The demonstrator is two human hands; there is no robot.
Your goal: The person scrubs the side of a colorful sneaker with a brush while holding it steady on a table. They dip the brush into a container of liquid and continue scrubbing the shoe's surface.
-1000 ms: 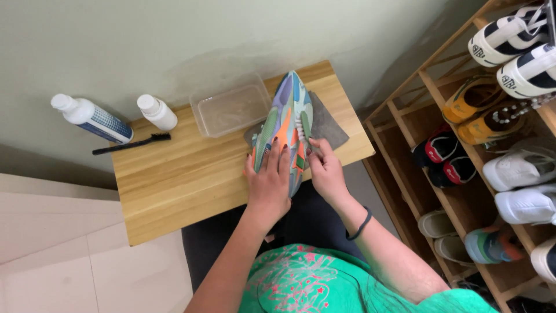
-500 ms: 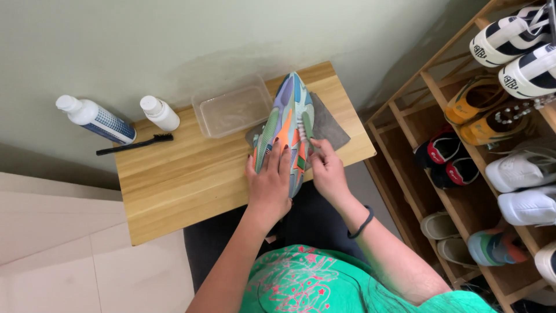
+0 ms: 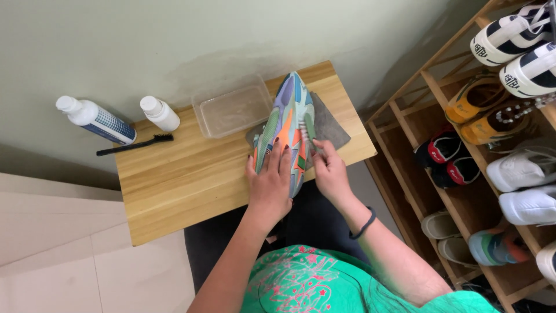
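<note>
While the left hand point(image 3: 269, 185) presses flat on the multicoloured patchwork sneaker point(image 3: 284, 130), lying on a grey cloth point(image 3: 331, 124) at the wooden bench's point(image 3: 191, 179) two o'clock, the right hand point(image 3: 330, 174) pinches a small brush point(image 3: 311, 130) against it. Light, stiff-soled, soft-sided: best gripped across the midfoot.

Setting, as I read it from the head camera: a home entryway or hallway corner used for shoe care. Evidence: an open wooden shoe rack point(image 3: 463, 191) along the right, its slatted shelves filled with paired sneakers point(image 3: 512, 43) and slip-ons; a small wooden table point(image 3: 185, 179) pushed against a plain pale green wall point(image 3: 191, 40); light floor tiles point(image 3: 69, 255) at lower left. I see domestic furnishings only, no shop fittings.
</note>
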